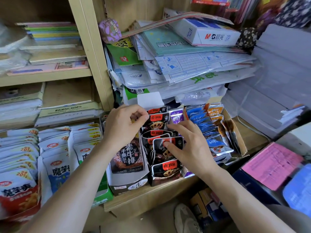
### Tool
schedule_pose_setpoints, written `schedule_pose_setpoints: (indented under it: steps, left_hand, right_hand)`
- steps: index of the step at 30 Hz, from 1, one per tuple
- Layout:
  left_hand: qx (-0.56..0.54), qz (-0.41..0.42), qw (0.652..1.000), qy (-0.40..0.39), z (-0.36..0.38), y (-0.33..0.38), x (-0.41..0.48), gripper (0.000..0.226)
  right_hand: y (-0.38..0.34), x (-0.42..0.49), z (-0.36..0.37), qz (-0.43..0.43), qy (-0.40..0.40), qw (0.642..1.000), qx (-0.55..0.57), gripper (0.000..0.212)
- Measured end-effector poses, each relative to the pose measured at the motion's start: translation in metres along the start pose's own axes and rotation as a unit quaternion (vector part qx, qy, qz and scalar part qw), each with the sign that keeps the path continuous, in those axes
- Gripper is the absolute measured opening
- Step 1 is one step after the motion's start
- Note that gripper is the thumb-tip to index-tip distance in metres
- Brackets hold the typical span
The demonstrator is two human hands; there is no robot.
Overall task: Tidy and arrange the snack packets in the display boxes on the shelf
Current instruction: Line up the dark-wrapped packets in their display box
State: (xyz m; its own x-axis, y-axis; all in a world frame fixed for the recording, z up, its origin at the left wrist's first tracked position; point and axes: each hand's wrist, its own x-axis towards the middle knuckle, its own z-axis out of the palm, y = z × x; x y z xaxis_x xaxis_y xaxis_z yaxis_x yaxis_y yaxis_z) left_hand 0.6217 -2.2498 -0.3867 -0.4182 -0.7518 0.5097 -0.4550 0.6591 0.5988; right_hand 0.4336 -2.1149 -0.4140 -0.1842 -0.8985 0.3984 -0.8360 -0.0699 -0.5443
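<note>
Currently: middle display box (165,181) on the shelf (151,198) holds black red-label packets standing upright, filed front to back, faces toward the camera. Left hand (123,126) pinches the top edge of the rear black packet (157,121), which stands upright. Right hand (190,147) has its fingers spread, thumb pressing the mid-row black packet (175,142), which is tilted. Left box (129,186) holds dark packets; right box (242,147) holds blue packets (203,126) and orange packets (214,112).
</note>
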Motion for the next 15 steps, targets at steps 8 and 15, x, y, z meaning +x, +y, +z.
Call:
schedule_pose_setpoints:
  steps: [8, 15]
  left_hand:
    - [0.132, -0.003, 0.991, -0.019, -0.004, -0.006, -0.002, 0.008]
    - [0.034, 0.035, 0.999, 0.000, -0.010, 0.004, -0.012, 0.007]
  right_hand:
    - [0.000, -0.001, 0.007, -0.015, -0.076, 0.997, 0.020, 0.058]
    - [0.004, -0.001, -0.011, -0.029, -0.022, 0.999, 0.017, 0.046]
